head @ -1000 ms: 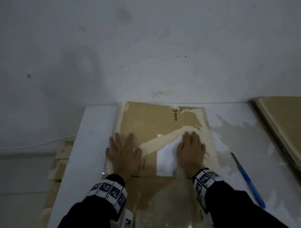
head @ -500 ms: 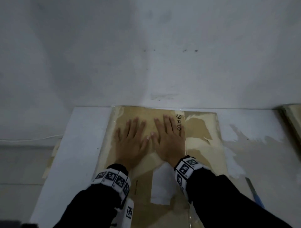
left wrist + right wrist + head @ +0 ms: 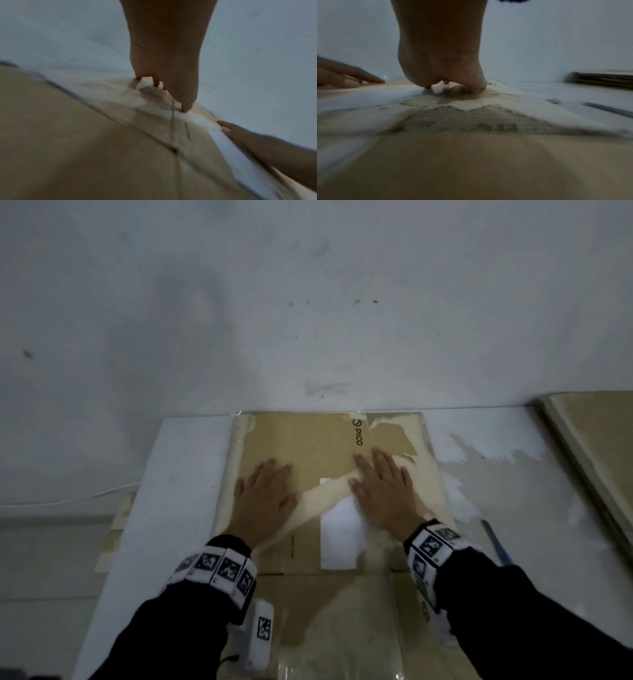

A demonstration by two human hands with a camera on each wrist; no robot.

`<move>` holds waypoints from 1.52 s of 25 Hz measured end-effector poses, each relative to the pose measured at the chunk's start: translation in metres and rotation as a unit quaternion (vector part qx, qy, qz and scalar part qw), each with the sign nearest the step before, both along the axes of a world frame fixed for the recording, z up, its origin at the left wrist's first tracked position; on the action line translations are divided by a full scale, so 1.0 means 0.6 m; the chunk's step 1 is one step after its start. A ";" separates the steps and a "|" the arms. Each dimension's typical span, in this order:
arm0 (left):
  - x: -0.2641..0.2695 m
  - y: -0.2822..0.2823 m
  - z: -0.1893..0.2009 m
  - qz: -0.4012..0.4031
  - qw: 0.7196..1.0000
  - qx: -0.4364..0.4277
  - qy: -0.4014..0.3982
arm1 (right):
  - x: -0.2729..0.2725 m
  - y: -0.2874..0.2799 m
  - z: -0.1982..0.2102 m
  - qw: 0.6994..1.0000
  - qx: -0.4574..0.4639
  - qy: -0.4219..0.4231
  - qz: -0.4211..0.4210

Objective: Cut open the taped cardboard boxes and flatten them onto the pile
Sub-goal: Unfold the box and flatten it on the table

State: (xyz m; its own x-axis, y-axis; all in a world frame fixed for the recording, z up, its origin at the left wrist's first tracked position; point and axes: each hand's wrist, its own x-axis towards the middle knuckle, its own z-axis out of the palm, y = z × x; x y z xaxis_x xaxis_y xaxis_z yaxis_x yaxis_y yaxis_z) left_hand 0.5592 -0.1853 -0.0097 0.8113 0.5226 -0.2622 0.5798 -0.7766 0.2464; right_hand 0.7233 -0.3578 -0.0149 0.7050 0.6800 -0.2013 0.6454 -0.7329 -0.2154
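Observation:
A flattened brown cardboard box [image 3: 318,450] with pale tape strips, a white label [image 3: 339,535] and a black PICO mark lies on the white table [image 3: 178,474]. My left hand [image 3: 265,501] presses flat on its left half, fingers straight. My right hand [image 3: 383,494] presses flat on the right half, partly over the label. In the left wrist view the left hand [image 3: 164,56] rests its fingertips on the cardboard [image 3: 85,148]. In the right wrist view the right hand [image 3: 441,54] bears down on torn tape and cardboard [image 3: 471,162].
A blue utility knife [image 3: 496,542] lies on the table right of the box; it shows as a dark strip, the knife [image 3: 607,109]. A pile of flattened cardboard [image 3: 596,453] sits at the far right, pile [image 3: 599,78]. A wall [image 3: 308,302] stands just behind the table.
Both hands slid forward together to the box's far part, then back toward me and apart, still flat on the cardboard. The box stays flat in place.

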 end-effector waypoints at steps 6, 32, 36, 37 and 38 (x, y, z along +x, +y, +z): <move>-0.212 -0.171 -0.021 -0.021 0.997 0.049 -0.054 | -0.251 -0.116 -0.009 0.999 0.014 -0.020 0.022; -0.440 -0.299 -0.013 -0.022 1.000 -0.013 0.003 | -0.434 -0.341 0.017 0.999 -0.032 0.003 -0.015; -0.436 -0.271 0.008 0.047 0.990 -0.133 -0.024 | -0.395 -0.378 0.049 0.985 -0.050 0.054 -0.159; -0.436 -0.267 0.019 0.089 0.981 -0.162 -0.058 | -0.396 -0.383 0.061 0.969 -0.050 0.046 -0.236; -0.435 -0.264 0.024 0.131 0.971 -0.181 -0.083 | -0.399 -0.382 0.067 0.956 -0.056 0.041 -0.286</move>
